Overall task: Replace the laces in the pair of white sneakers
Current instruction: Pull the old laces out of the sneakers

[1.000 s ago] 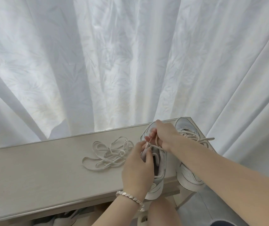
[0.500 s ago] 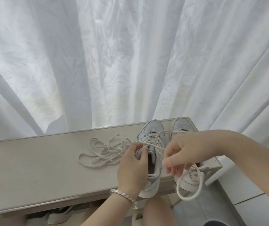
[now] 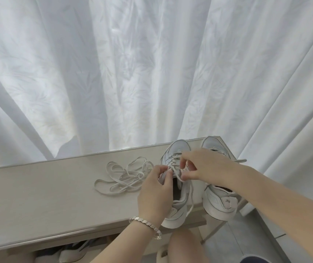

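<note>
No word, number or brand name could be read anywhere in the view. The only sign was a small dark emblem (image 3: 227,201) on the heel of the right-hand sneaker (image 3: 216,207), and it was too small and blurred to make out as any letter or logo.

Bench (image 3: 38,196): two sneakers (image 3: 177,151), loose laces (image 3: 125,177).

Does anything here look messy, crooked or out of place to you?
The left sneaker and right sneaker both jut heel-first past the front edge of the bench, and spare laces lie in a tangled heap beside them. Nothing looks spilled or damaged.
</note>
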Motion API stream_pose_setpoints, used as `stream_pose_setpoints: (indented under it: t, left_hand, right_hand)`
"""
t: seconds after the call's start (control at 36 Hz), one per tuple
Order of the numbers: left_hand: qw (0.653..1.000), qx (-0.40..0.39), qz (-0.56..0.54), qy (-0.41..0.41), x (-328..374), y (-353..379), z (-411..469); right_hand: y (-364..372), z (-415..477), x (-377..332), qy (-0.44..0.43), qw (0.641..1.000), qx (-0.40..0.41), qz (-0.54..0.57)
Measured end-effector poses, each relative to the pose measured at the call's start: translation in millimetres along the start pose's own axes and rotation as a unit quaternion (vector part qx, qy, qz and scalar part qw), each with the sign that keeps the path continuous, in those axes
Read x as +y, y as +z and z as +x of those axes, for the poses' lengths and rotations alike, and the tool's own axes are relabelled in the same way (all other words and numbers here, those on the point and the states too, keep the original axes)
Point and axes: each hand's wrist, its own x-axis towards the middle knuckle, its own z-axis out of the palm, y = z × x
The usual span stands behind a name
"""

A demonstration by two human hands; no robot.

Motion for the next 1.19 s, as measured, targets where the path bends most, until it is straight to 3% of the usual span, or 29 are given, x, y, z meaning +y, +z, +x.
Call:
stream_pose_setpoints:
  t: [0.11,0.25,0.61,0.72,0.78,0.83,0.94,1.0,1.06,1.11,1.19]
  left_hand:
    - [1.0,-0.002,-0.018,0.002,-2.8,1.2,1.7]
    - [1.0,-0.007,-0.024,-0.003,-3.8,1.0,2.9]
    - [1.0,-0.026,-0.015,-0.008,-5.8,1.6,7.2]
    - [1.0,-0.031,-0.003,-0.004,-7.3,0.0,8.3]
    - [1.0,-0.029,0.008,0.002,-6.9,0.4,8.1]
    - [1.0,-0.024,0.017,0.002,-5.7,1.2,7.2]
    - [1.0,-0.024,0.019,-0.002,-5.6,1.3,5.8]
    - [1.0,-0.02,0.024,-0.004,-4.4,1.3,5.1]
    - [0.999,-0.017,0.03,-0.005,-3.1,1.4,4.5]
    - [0.999,-0.013,0.033,-0.005,-2.2,1.2,4.2]
    - [0.999,-0.008,0.042,-0.003,0.0,0.7,4.0]
  right_hand:
    - [9.0,-2.2,0.7,-0.033,0.999,0.002,0.034]
    - [19.3,11.9,3.7,-0.009,0.992,0.097,0.084]
    - [12.9,32.0,-1.0,-0.019,0.992,0.065,-0.11]
    - [23.1,32.9,12.5,0.092,0.978,0.159,0.098]
    - [29.0,33.9,15.1,0.142,0.963,0.186,0.133]
    - [30.0,37.5,14.4,0.137,0.971,0.168,0.1]
    - [14.3,41.4,7.5,0.028,0.997,0.07,-0.018]
    - [9.8,42.9,2.7,-0.004,0.99,0.052,-0.127]
    - [11.1,44.2,-0.8,-0.023,0.984,0.045,-0.168]
    - [12.5,45.5,-1.4,-0.036,0.994,0.03,-0.096]
    - [4.4,42.3,5.7,0.017,0.988,0.01,0.152]
